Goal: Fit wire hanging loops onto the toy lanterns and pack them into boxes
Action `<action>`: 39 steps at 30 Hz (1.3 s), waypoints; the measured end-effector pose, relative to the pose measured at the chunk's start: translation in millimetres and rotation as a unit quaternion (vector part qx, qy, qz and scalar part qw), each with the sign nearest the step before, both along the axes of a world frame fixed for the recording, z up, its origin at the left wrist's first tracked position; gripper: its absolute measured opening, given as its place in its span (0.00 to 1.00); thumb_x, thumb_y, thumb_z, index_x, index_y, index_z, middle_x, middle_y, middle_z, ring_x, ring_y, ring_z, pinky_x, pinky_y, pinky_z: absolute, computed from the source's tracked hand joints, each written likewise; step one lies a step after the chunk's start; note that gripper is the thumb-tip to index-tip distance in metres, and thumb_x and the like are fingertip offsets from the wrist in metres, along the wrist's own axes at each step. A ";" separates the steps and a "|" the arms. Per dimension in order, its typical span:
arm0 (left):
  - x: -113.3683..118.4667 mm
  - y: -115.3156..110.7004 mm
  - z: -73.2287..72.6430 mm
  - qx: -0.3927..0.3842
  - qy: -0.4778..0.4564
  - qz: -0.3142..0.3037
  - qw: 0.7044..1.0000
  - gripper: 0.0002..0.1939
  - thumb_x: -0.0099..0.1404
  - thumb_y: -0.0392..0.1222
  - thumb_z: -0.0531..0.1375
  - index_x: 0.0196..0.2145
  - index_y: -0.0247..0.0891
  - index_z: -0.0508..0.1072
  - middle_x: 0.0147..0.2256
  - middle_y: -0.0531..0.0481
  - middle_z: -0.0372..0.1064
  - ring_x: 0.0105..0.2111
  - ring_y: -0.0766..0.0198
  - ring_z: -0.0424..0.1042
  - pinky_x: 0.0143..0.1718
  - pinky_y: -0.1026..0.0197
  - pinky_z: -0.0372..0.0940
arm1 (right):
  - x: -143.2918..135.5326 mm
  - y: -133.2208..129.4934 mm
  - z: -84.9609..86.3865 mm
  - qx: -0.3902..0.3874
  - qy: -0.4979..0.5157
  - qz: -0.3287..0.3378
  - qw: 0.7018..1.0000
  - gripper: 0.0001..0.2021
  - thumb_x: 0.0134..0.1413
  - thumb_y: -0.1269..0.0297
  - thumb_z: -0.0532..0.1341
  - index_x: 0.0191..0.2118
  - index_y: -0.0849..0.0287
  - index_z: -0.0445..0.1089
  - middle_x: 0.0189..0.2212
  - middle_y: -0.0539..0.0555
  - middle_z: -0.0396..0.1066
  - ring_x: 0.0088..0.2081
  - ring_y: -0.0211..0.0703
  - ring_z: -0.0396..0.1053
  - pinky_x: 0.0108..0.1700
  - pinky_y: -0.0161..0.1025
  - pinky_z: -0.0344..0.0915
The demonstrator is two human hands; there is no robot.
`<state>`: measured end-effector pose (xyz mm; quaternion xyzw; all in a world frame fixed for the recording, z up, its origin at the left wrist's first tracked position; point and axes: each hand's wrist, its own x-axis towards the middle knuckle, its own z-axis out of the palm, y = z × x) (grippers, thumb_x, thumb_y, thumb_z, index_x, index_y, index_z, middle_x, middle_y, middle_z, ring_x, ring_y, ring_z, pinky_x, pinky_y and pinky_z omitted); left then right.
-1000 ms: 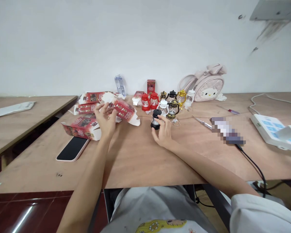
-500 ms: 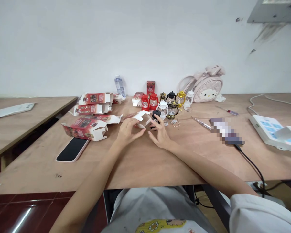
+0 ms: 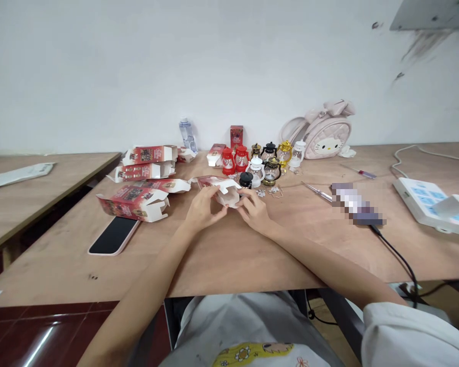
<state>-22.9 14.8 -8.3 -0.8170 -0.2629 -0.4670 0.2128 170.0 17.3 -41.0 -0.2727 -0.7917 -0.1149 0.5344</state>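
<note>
A small red and white cardboard box (image 3: 226, 186) lies between my hands, its open end with raised flaps facing me. My left hand (image 3: 202, 210) is closed on the box's left side, thumb at the lower edge of the opening. On the right side, my right hand (image 3: 255, 211) pinches the box's edge with thumb and fingers. Just behind my right fingers stands a black mini lantern (image 3: 246, 179), its lower part hidden. Beyond it are a white lantern (image 3: 256, 173), a bronze lantern (image 3: 271, 172) and two red lanterns (image 3: 241, 159).
Several opened red boxes (image 3: 137, 199) are piled at left, partly over a phone (image 3: 115, 236). A water bottle (image 3: 187, 135) and pink bag (image 3: 329, 137) stand by the wall. At right lie tweezers (image 3: 317, 192), a screwdriver (image 3: 361, 173), a blurred-out phone (image 3: 357, 206) and a power strip (image 3: 430, 204).
My right hand has left the black lantern and now grips the right edge of the box. The box's open end has turned more towards me. The lantern stands behind it.
</note>
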 end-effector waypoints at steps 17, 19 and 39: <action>-2.5 -4.7 5.5 0.047 0.047 0.065 0.996 0.24 0.55 0.38 0.59 0.52 0.39 0.66 0.37 0.44 0.70 0.34 0.58 0.68 0.36 0.57 0.59 | -2.3 -0.3 -3.1 0.004 -0.009 -0.067 0.998 0.09 0.61 0.73 0.51 0.33 0.60 0.66 0.45 0.63 0.74 0.47 0.47 0.72 0.46 0.44 0.70; -2.2 -5.1 5.4 0.048 0.046 0.073 0.995 0.24 0.55 0.38 0.59 0.51 0.39 0.66 0.37 0.45 0.70 0.34 0.58 0.68 0.36 0.56 0.58 | -2.1 1.4 -5.7 -0.022 -0.009 -0.064 0.998 0.08 0.61 0.72 0.51 0.36 0.60 0.67 0.46 0.64 0.73 0.49 0.48 0.72 0.47 0.45 0.70; 1.6 -5.0 6.4 0.067 0.079 0.125 0.987 0.26 0.57 0.44 0.59 0.54 0.36 0.67 0.34 0.45 0.68 0.31 0.59 0.64 0.34 0.57 0.53 | -2.6 3.9 -9.3 -0.019 -0.006 -0.045 0.999 0.16 0.60 0.72 0.52 0.52 0.63 0.67 0.48 0.63 0.72 0.55 0.49 0.67 0.53 0.46 0.70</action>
